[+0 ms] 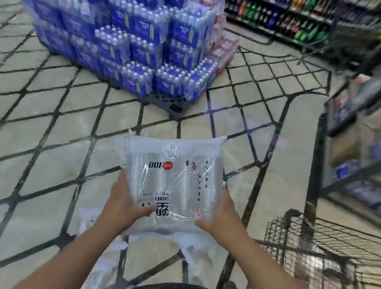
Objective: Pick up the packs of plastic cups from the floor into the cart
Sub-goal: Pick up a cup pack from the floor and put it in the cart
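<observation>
**Both hands hold a pack of plastic cups above a shop floor, beside a wire cart**

Seen from the person's head, looking down; two bare forearms reach forward from the bottom edge. The left hand (124, 205) grips the near left edge of a pack of plastic cups (172, 177), its thumb pressed on the top face and its fingers curled round the side; the right hand (220, 218) grips the near right edge in the same way, thumb on top. The pack is a flat, clear plastic bag with rows of clear stacked cups inside; black lettering, the figure 100 and a red round mark are printed on it, upside down to the viewer; it is held level in the air in the middle of the view, clear of the floor (34, 153).

More clear packs (197, 260) lie on the floor directly below the hands; another pack (87, 220) shows just beside the left forearm. The floor is pale tile crossed by dark diagonal lines.

A wire shopping cart (302, 250) stands at the lower right, near the right forearm; the held pack is to its left and not over it.

Farther off, a tall stack of shrink-wrapped bottled water (134, 35) sits on a dark pallet (165, 100); shelves of coloured drink bottles (277, 13) run along the top right; a blurred shelf unit (358, 136) fills the right edge.
</observation>
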{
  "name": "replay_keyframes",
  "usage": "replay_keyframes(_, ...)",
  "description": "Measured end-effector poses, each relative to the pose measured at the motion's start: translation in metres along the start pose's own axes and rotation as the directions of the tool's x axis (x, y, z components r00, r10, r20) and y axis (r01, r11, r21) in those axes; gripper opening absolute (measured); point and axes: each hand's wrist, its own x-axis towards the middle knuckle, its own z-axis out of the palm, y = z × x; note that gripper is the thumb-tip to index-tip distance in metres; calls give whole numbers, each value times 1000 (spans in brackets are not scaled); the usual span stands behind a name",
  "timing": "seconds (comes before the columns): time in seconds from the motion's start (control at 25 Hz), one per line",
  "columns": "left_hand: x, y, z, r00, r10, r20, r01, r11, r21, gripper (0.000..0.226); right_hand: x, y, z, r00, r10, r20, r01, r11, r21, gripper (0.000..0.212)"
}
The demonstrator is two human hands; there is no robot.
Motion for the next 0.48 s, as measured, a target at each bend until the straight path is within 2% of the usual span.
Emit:
replay_keyframes(0.16, 25, 12, -4, 970, 171, 172, -175, 985, 9, 105, -44, 1, 6, 976, 110, -186, -92, 990, 105, 108)
replay_keyframes(0.24, 30, 12, -1, 959, 172, 226, -183, 983, 28, 110, -63, 3, 13, 962, 176, -210, -155, 981, 113, 111)
replay_keyframes(0.36, 26, 30, 19, 884, 252, 394, -277, 961, 6, 115, -116, 15, 23, 906, 311, -289, -250, 941, 229, 122)
replay_keyframes(0.48, 7, 69, 56, 771, 344, 536, -364, 929, -71, 114, -176, 42, 21, 819, 417, -393, -308, 899, 312, 126)
